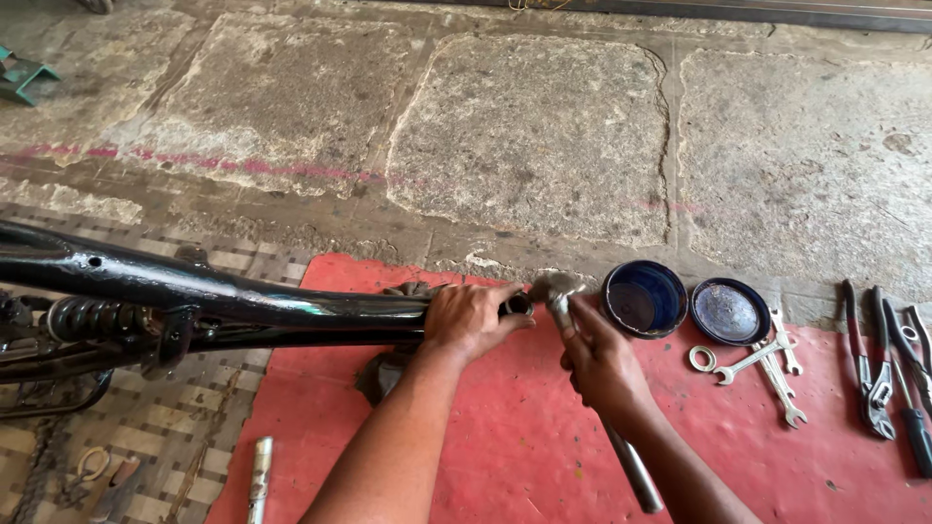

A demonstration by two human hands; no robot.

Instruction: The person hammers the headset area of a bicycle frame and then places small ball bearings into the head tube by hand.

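A black bicycle frame lies across the left, its tube end resting over a red mat. My left hand wraps around the end of that tube. My right hand grips a metal hammer by its handle, whose steel shaft runs down toward me. The hammer's head sits right against the open tube end, next to my left fingers. A coil spring shows under the frame on the left.
A blue round tin and its lid stand on the mat's far edge. Spanners and a ring lie beside them, pliers and a screwdriver at the far right. A metal tube lies near the lower left. Stone paving lies beyond.
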